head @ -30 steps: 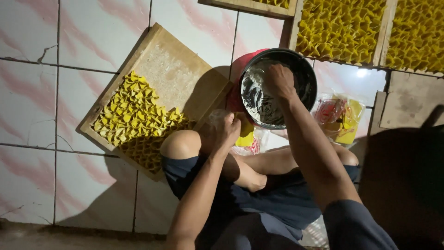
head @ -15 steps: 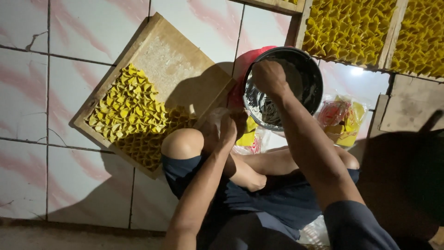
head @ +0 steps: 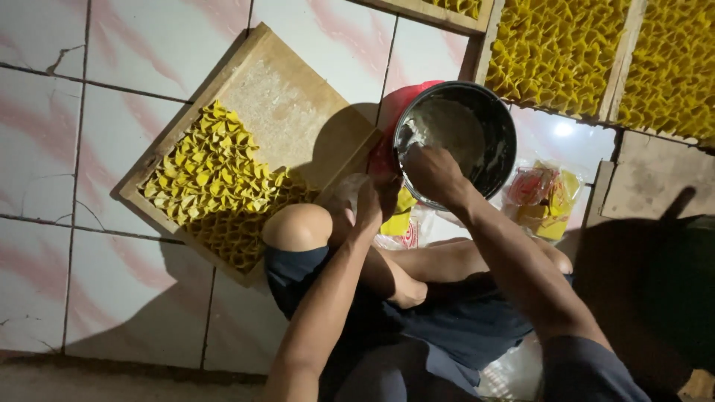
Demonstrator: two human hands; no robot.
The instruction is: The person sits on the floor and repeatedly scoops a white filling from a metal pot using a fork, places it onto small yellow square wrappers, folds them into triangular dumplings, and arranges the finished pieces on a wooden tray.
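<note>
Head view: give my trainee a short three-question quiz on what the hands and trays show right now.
1. True or false: the right hand reaches into the dark round bowl.
2. Where do the folded yellow pieces lie in the wooden tray nearest the knee? A) all over it B) at the end nearer the person C) none
3. What does the left hand hold?

Key
1. True; its fingers are on the pale paste inside.
2. B; the far end is bare.
3. Cannot tell; it is curled by the bowl's rim and its contents are hidden.

Tiled floor (head: 112,67), wooden tray (head: 298,97), black bowl (head: 491,126), plastic packets (head: 544,201)
</note>
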